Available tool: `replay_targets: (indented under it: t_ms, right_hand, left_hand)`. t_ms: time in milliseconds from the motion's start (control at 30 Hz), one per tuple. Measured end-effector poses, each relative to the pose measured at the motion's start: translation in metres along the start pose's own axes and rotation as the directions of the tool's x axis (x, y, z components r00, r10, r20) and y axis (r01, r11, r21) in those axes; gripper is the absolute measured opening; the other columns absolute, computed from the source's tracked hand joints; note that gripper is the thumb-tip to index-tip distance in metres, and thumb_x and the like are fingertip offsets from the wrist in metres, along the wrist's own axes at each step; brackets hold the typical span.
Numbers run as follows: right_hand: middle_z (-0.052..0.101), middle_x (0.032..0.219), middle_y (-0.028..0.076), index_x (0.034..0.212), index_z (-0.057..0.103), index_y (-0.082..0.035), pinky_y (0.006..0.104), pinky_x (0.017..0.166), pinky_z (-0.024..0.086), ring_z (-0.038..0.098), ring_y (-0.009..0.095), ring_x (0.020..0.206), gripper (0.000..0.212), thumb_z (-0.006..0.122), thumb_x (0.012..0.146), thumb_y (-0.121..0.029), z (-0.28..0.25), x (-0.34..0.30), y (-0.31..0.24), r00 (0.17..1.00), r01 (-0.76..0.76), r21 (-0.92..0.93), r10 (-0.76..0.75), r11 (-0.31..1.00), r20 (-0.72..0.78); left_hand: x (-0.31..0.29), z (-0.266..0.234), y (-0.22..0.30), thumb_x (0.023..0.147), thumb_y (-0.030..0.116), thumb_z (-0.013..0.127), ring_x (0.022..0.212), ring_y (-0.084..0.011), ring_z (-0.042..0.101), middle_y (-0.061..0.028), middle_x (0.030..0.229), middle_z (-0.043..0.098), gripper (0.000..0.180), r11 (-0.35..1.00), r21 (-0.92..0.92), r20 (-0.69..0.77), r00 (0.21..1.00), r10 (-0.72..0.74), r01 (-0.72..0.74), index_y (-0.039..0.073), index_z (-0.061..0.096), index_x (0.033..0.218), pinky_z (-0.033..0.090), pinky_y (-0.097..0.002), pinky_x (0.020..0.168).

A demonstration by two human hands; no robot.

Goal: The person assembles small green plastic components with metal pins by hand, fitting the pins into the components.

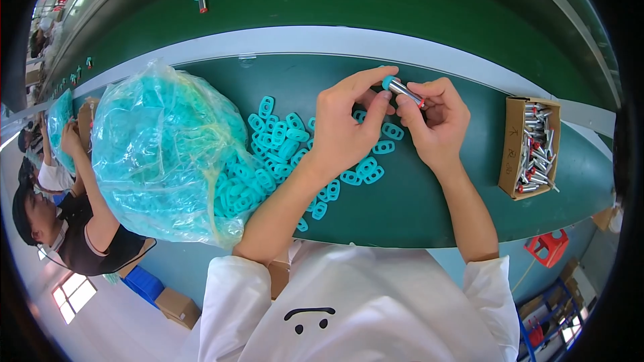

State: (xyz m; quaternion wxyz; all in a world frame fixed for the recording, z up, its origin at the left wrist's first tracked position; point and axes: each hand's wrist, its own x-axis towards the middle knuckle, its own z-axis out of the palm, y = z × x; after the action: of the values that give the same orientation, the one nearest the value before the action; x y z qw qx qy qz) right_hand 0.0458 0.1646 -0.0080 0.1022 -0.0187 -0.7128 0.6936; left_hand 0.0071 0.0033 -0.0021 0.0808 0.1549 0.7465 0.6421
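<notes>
Above the green table, both hands meet at a shiny metal cylinder (pixel 404 90) with a red end. A teal plastic piece (pixel 388 82) sits at the cylinder's far left end, partly covered by fingers. My left hand (pixel 349 110) is closed with thumb and fingers around the teal piece. On the other side, my right hand (pixel 439 119) pinches the cylinder near its red end. Loose teal oval pieces with holes (pixel 278 134) lie in a pile beside and under my left forearm, several of them scattered between my hands.
A large clear bag of teal pieces (pixel 161 154) spills open at the left. At the right, a cardboard box (pixel 511 147) holds many metal cylinders. Beyond a pale rail (pixel 322 35) runs a green belt carrying a cylinder with a teal piece (pixel 202 0). A co-worker (pixel 87 221) sits at far left.
</notes>
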Motion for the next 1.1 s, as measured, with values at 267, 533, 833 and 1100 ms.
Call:
replay_targets:
  t_ms: [267, 533, 833, 1100]
  right_hand:
    - [0.07, 0.09, 0.011, 0.104, 0.062, 0.003, 0.0228, 0.06, 0.054, 0.068, 0.011, 0.073, 0.014, 0.068, 0.092, 0.003, -0.001, -0.0018, -0.002, 0.999, -0.043, -0.002, 0.043, 0.999, 0.007]
    - [0.066, 0.081, 0.008, 0.106, 0.062, 0.003, 0.0231, 0.057, 0.05, 0.062, 0.01, 0.068, 0.013, 0.066, 0.097, -0.006, -0.0029, -0.0009, -0.0026, 0.998, -0.051, 0.102, 0.053, 0.993, -0.019]
    - [0.066, 0.079, 0.007, 0.106, 0.062, 0.003, 0.0225, 0.057, 0.048, 0.06, 0.01, 0.066, 0.014, 0.066, 0.098, -0.008, -0.004, 0.0006, -0.0031, 0.998, -0.063, 0.079, 0.063, 0.995, 0.0]
    - [0.066, 0.079, 0.007, 0.106, 0.062, 0.003, 0.0226, 0.057, 0.048, 0.06, 0.009, 0.065, 0.015, 0.066, 0.098, -0.008, -0.0043, 0.0003, -0.0036, 0.997, -0.075, 0.092, 0.075, 0.993, 0.002]
  left_hand:
    - [-0.0007, 0.0028, 0.0019, 0.088, -0.009, 0.064, 0.076, -0.017, 0.074, -0.012, 0.096, 0.073, 0.031, 0.986, -0.155, -0.086, 0.993, -0.084, 0.07, -0.001, 0.068, 0.118, 0.058, -0.0267, 0.07]
    - [0.0022, -0.0052, 0.0018, 0.09, -0.006, 0.065, 0.08, -0.0161, 0.074, -0.0099, 0.094, 0.073, 0.028, 0.969, -0.235, 0.0, 0.997, -0.083, 0.081, 0.0, 0.07, 0.116, 0.056, -0.0274, 0.071]
    - [0.0017, -0.004, 0.0014, 0.088, -0.005, 0.068, 0.075, -0.0149, 0.072, -0.0088, 0.085, 0.073, 0.023, 0.997, -0.082, -0.079, 0.997, -0.005, -0.001, 0.0, 0.071, 0.11, 0.055, -0.0272, 0.071]
    - [0.0017, -0.0027, -0.0023, 0.085, -0.004, 0.071, 0.074, -0.0139, 0.071, -0.0087, 0.083, 0.073, 0.026, 0.997, -0.07, -0.093, 0.995, 0.024, -0.031, 0.001, 0.07, 0.111, 0.054, -0.0261, 0.069]
